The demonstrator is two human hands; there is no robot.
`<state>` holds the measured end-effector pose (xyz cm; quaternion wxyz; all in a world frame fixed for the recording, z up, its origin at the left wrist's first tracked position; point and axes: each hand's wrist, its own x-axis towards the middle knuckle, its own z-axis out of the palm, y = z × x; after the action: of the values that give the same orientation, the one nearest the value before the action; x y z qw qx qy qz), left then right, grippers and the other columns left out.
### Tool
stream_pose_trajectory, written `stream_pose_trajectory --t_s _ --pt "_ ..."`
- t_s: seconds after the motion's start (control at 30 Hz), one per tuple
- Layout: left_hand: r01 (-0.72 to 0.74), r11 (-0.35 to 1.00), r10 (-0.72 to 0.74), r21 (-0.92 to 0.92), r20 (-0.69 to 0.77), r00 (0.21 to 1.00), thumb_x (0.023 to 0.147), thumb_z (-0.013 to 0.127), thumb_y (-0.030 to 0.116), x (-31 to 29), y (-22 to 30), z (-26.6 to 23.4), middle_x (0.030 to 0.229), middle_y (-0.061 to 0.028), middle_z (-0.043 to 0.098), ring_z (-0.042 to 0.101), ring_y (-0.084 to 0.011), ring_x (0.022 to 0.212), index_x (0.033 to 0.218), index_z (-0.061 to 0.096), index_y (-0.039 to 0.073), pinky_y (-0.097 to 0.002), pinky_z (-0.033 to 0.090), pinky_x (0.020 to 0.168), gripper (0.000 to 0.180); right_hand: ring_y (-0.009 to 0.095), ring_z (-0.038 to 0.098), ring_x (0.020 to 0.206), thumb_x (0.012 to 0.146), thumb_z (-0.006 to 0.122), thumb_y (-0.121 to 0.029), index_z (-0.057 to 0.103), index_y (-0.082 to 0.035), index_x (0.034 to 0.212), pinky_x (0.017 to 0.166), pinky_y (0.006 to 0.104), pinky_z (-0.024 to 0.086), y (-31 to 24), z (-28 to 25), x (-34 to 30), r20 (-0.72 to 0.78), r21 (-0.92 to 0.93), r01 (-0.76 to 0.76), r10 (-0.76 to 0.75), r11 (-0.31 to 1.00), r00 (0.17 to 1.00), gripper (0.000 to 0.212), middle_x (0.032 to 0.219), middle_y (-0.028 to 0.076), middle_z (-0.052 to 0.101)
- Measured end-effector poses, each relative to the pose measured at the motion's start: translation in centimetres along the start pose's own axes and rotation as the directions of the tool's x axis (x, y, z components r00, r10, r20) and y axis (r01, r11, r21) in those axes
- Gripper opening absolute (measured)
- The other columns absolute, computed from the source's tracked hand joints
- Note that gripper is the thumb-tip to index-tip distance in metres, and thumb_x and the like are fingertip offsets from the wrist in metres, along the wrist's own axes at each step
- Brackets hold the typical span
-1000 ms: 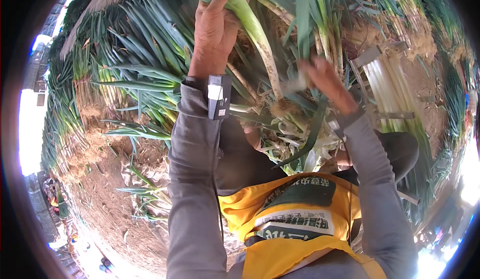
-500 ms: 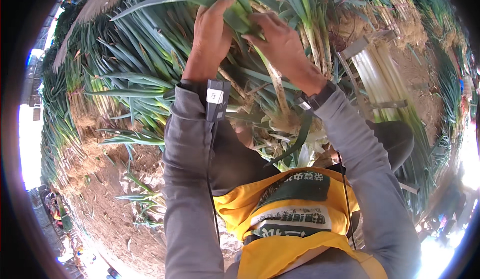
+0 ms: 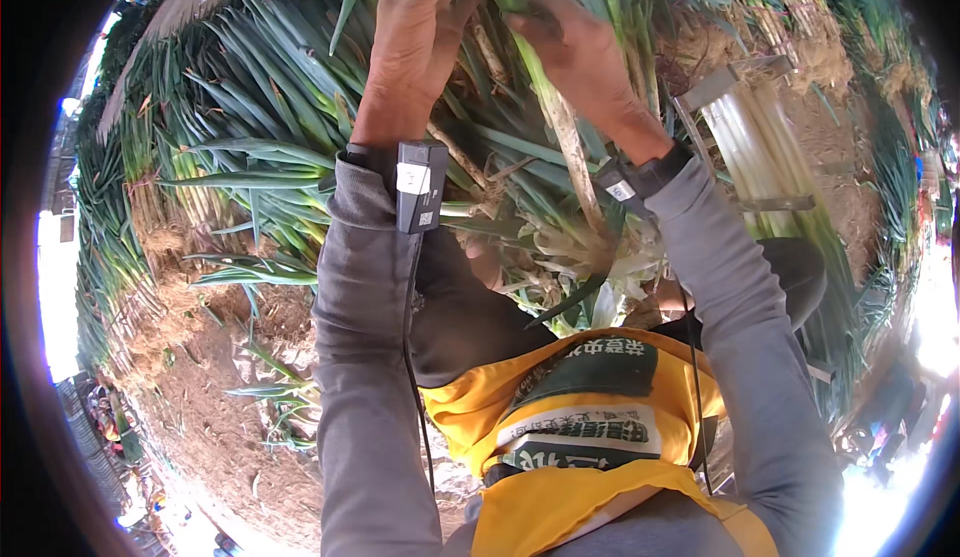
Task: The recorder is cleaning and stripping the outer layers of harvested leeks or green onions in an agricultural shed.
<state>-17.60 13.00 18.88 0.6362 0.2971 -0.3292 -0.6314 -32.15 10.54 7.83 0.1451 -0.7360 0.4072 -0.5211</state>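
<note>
The head view shows the two hands working at the top of the frame, where the upper edge trims part of the scene. The left hand [image 3: 415, 42] reaches so near that edge that its fingertips are partly lost; it is beside the upper part of a leek [image 3: 553, 97], and I cannot tell how firmly, if at all, it grips. The right hand [image 3: 580, 57] is narrow, its fingers closed on the leek's green part, though shadow and the stalk hide the fingertips. The leek slants from the top centre down toward the middle of the frame; its leaf tips are cut off above, and its root end blurs into the peelings [image 3: 625, 272]. A gap separates the two forearms, with the leek's lower shaft crossing it and the yellow apron [image 3: 600, 502] below. Leafy leek piles [image 3: 270, 87] crowd the upper left, and at right a metal frame [image 3: 775, 204] stands around a pale bundle of leeks [image 3: 755, 147], bounding the room beside the right wrist. Brown earth [image 3: 200, 397] spreads across the lower left. Toward the rim, dark vignetting and glare make things hard to make out.
</note>
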Motion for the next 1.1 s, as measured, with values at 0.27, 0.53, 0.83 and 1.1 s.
stream_pose_trajectory --t_s 0.27,0.53,0.83,1.1 --pt "0.146 0.988 -0.134 -0.043 0.21 0.969 0.107 0.051 0.04 4.7 -7.8 -9.1 0.119 -0.0123 0.065 0.063 -0.0259 0.11 0.127 0.058 0.003 -0.04 0.051 0.1 0.042 0.021 0.072 0.099 0.093 0.075 -0.026 0.063 0.004 0.124 0.084 0.0328 0.055 -1.4 -0.2 1.0 0.182 0.252 -0.222 0.179 0.942 0.967 0.045 0.107 0.016 0.074" --pt "0.119 0.982 -0.087 -0.144 0.21 0.974 0.109 0.047 0.032 4.6 -9.0 -7.9 0.118 -0.0157 0.065 0.065 -0.0287 0.108 0.127 0.056 -0.002 -0.0431 0.053 0.097 0.039 0.014 0.064 0.092 0.088 0.078 -0.031 0.068 0.002 0.117 0.081 0.0296 0.051 -1.5 -2.0 2.7 0.374 0.268 -0.414 0.302 0.87 0.877 0.045 0.102 0.009 0.07" --pt "-0.047 0.993 0.057 -0.112 0.095 0.994 0.099 0.061 0.006 6.2 -8.8 -7.9 0.112 -0.0096 0.065 0.067 -0.0233 0.097 0.124 0.057 0.002 -0.0389 0.057 0.085 0.025 0.012 0.065 0.072 0.089 0.075 -0.021 0.068 0.007 0.103 0.065 0.0275 0.053 -1.1 -1.5 1.0 0.252 0.379 -0.386 0.308 0.841 0.918 0.032 0.084 0.009 0.072" --pt "-0.161 0.987 0.16 0.029 0.041 0.986 0.094 0.067 0.004 5.1 -4.8 -9.1 0.107 -0.0041 0.064 0.064 -0.0192 0.092 0.121 0.06 0.009 -0.0347 0.053 0.077 0.028 0.008 0.064 0.068 0.095 0.072 -0.018 0.066 -0.005 0.102 0.06 0.0233 0.051 -4.0 -4.5 -3.9 0.346 0.678 -0.436 0.267 0.591 0.9 0.016 0.083 0.003 0.069"
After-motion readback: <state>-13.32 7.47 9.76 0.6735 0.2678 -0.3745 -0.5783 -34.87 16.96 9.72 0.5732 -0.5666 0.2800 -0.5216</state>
